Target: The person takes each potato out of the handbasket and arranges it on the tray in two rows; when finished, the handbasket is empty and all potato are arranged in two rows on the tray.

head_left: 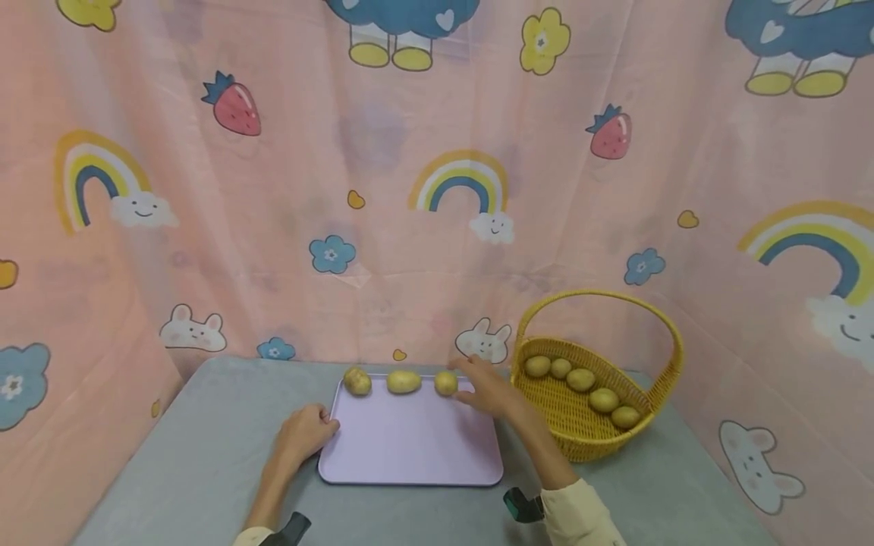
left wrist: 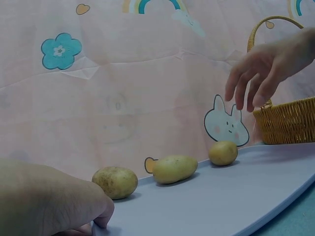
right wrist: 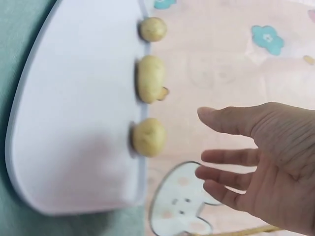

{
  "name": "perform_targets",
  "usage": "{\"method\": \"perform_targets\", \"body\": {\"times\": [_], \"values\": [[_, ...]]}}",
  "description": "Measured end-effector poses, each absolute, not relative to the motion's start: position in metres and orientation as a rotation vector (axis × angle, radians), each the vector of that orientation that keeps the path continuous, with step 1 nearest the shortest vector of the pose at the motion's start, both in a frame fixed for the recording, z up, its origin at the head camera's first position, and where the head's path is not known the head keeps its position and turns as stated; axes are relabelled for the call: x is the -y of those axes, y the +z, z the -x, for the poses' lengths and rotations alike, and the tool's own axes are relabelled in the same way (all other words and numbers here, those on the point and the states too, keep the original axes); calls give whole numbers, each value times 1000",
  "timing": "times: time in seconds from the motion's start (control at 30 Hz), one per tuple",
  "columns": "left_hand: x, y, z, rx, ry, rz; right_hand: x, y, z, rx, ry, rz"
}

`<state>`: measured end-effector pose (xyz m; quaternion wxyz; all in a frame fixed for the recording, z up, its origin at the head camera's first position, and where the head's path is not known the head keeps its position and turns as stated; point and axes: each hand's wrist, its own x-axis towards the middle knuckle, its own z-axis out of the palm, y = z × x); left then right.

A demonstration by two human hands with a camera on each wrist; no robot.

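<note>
A lilac tray (head_left: 410, 447) lies on the table with three potatoes in a row along its far edge: a left potato (head_left: 357, 381), a longer middle potato (head_left: 403, 381) and a small round right potato (head_left: 446, 383). My left hand (head_left: 305, 434) grips the tray's left edge between thumb and curled fingers. Above and to the right of the small round potato hovers my right hand (head_left: 488, 385), its fingers spread and holding nothing. In the right wrist view a gap shows between that hand (right wrist: 266, 157) and the round potato (right wrist: 149, 137).
To the tray's right stands a yellow wicker basket (head_left: 580, 447) with a tall handle; several potatoes (head_left: 581, 379) lie along its far side. A grey cloth (head_left: 225, 425) covers the table. Behind it hangs a pink printed curtain (head_left: 382, 303).
</note>
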<state>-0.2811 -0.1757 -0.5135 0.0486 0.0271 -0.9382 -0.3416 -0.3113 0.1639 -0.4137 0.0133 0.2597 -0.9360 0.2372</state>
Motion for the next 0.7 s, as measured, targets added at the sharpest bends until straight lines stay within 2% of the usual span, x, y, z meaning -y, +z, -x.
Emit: {"method": "perform_targets", "body": {"times": [0.2, 0.4, 0.5, 0.7], "values": [[177, -513, 281, 2851, -1023, -74, -185, -391, 291, 2919, 695, -788], [175, -511, 279, 2851, -1040, -72, -228, -365, 277, 2890, 627, -746], [174, -513, 280, 2852, -1040, -69, -252, -353, 281, 2903, 588, -711], [175, -515, 283, 2849, -1041, -72, -290, -339, 311, 2913, 471, -757]]}}
